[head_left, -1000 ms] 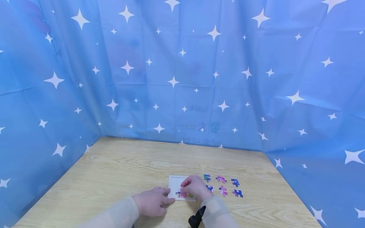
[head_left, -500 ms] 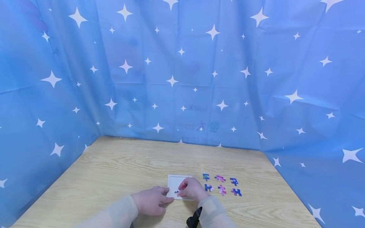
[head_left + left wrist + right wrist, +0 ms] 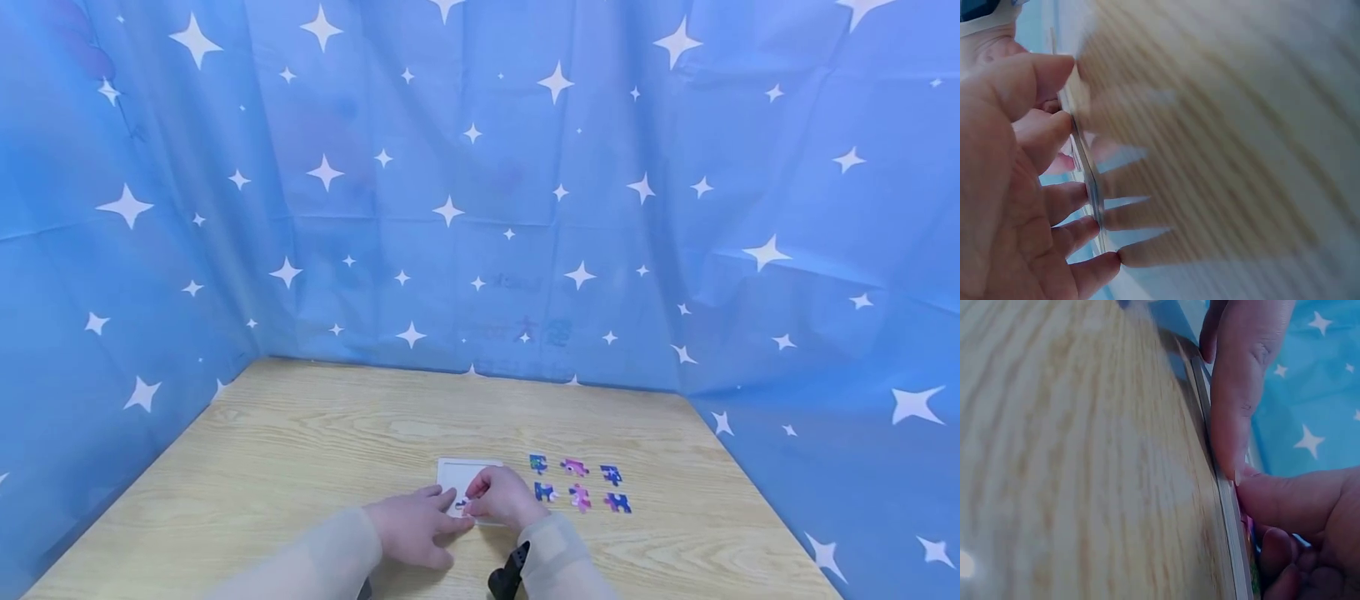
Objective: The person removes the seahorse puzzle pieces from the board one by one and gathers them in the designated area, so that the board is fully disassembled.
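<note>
A small white puzzle tray [image 3: 452, 475] lies on the table in front of me. My left hand [image 3: 414, 527] rests at its left and near side, fingers extended and spread; in the left wrist view the fingertips [image 3: 1085, 194] touch the tray's edge. Over the tray, my right hand [image 3: 507, 498] pinches with thumb and index finger at a blue and pink jigsaw piece [image 3: 460, 504] low in the tray. The fingers hide most of that piece and the near row of the tray. In the right wrist view, the right thumb [image 3: 1291, 499] meets a left-hand finger at the tray's edge.
Several loose jigsaw pieces lie in two rows right of the tray, among them a pink one [image 3: 580, 497] and a dark blue one [image 3: 618, 502]. A blue star-patterned curtain [image 3: 480, 208] hangs behind and beside the wooden table [image 3: 360, 417].
My left hand has shifted right along the tray's near edge, closer to the right hand. The right hand has slid slightly left over the near row, still pinching. The loose pieces stay put.
</note>
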The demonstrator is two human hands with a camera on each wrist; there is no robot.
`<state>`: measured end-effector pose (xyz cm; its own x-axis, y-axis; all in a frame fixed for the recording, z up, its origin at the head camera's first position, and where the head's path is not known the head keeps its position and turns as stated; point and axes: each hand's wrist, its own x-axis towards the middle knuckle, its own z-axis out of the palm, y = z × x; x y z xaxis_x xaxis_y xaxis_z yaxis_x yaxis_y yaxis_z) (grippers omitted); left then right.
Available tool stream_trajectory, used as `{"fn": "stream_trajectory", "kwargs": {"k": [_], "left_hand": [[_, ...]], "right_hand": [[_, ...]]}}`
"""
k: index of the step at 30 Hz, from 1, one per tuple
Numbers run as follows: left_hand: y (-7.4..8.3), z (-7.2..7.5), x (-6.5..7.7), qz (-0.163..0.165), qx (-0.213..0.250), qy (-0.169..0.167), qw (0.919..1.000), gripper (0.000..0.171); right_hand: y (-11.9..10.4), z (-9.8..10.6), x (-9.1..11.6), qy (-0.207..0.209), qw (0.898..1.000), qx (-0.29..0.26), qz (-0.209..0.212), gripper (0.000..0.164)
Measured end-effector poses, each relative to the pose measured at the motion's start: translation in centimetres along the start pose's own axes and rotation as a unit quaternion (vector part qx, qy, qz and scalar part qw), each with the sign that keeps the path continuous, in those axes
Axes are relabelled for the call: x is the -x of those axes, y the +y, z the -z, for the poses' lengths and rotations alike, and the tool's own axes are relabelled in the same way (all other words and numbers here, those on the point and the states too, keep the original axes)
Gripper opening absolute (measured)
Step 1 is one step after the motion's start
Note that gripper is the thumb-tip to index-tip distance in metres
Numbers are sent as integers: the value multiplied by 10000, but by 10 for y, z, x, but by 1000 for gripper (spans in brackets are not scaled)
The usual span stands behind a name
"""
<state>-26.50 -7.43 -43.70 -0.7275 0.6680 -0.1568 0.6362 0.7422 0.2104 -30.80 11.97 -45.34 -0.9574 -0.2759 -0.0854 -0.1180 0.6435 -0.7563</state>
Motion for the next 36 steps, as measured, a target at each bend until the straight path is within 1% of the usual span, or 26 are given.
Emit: {"fn": "stream_trajectory", "kwargs": {"k": [3,7,11,16,24,36], "left_hand": [[2,1,0,33,-80,23,10000,56],[5,4,0,100,-26,6,9999,55],[7,4,0,132,-82,25,9999,54],[10,4,-1,152,-217,45,9996,53],[8,3,-2,178,-78,42,9998,52],[7,4,-1,192,-7,11,9998,50]], "right_hand": [[-1,1,1,-98,9999,-102,-7,15],[-1,2,0,-238,9997,-105,7,16],[-2,3,0,-309,9993,-172,-134,18],[-3,3,1,-308,9990,-251,-181,18],[-2,4,3,-330,9983,-467,-151,18],[1,3,2,-270,9988,-408,-39,16]]}}
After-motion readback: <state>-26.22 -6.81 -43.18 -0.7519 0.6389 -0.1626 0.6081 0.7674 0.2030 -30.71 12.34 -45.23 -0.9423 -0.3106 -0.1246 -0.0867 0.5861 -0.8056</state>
